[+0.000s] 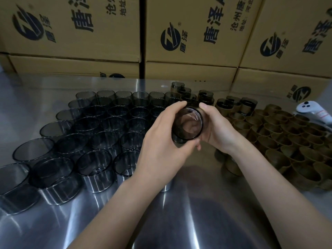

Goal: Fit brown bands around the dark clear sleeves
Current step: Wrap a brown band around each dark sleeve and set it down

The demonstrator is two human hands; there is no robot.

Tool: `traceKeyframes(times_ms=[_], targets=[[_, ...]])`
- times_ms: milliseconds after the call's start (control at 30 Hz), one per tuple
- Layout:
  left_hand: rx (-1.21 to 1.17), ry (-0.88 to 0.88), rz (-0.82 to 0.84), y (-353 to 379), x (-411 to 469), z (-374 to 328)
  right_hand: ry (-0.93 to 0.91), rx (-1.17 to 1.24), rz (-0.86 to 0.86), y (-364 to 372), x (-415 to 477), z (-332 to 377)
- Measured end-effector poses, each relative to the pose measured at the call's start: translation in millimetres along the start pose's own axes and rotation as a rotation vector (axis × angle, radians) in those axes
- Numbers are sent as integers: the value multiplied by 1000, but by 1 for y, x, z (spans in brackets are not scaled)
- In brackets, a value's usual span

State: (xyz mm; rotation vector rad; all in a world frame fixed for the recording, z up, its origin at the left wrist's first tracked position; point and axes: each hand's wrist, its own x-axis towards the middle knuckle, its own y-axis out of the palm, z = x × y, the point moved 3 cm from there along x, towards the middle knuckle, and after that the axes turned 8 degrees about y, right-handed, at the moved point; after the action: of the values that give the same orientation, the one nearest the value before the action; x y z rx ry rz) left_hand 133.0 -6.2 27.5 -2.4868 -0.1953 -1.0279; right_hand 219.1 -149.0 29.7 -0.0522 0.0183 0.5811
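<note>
A dark clear sleeve point(187, 125) is held above the table in the middle of the frame, tipped so its open mouth faces the camera, and fingers show through its tinted wall. The left hand point(161, 141) grips it from the left, fingers curled over the top rim and thumb beneath. The right hand point(218, 131) grips it from the right, fingers wrapped round its far side and thumb meeting the lower edge close to the left thumb. Whether a band sits on this sleeve cannot be told, since the right hand covers that side.

To the left, bare sleeves point(100, 126) stand upright in close rows, touching or nearly touching, from the lower left corner up toward the centre. To the right, brown bands point(291, 141) stand packed together in a wide patch that reaches the right edge. Just above the hands, banded sleeves point(233, 105) stand in small clusters, each with a brown ring round its lower part.

A white controller point(313, 112) lies at the right edge, at the top of the band patch. All rest on a shiny metal table point(179, 212). Printed cardboard boxes point(197, 33) are stacked along the top of the frame
</note>
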Motion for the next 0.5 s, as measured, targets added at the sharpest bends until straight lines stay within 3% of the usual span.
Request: traceKeyframes(times_ms=[167,300,367,500], targets=[[18,-2,-47,0,-1,-1,-40,-150,-198,-13,4,-3],[73,-9,-90,-1,-1,0,-101,-147,-656,-53,9,-3],[74,-25,-104,-2,-1,1,-37,-295,-836,-73,13,-7],[79,-56,-120,-3,-1,2,164,-721,-858,-90,21,-20]])
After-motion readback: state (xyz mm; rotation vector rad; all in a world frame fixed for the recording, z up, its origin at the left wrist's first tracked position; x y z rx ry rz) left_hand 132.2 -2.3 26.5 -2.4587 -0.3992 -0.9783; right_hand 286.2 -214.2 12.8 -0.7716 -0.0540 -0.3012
